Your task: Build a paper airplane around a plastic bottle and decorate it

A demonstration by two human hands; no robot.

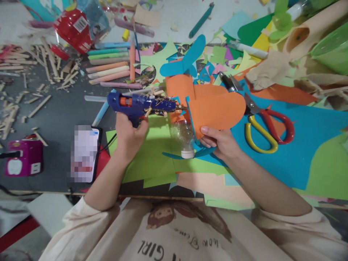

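My left hand (129, 133) is closed around the grip of a blue glue gun (141, 105), whose nozzle points right at an orange paper shape (214, 107). My right hand (221, 142) pinches the lower edge of that orange shape, which is fixed with blue paper strips to a small clear plastic bottle (185, 137) with a white cap. The bottle lies on green paper sheets (154, 159) between my hands.
Scissors (261, 127) with red and yellow handles lie right of the orange shape on blue paper (304, 145). Coloured chalk sticks (108, 69) and wooden sticks (46, 72) lie at the back left. A phone (84, 154) and a purple box (24, 157) sit at the left.
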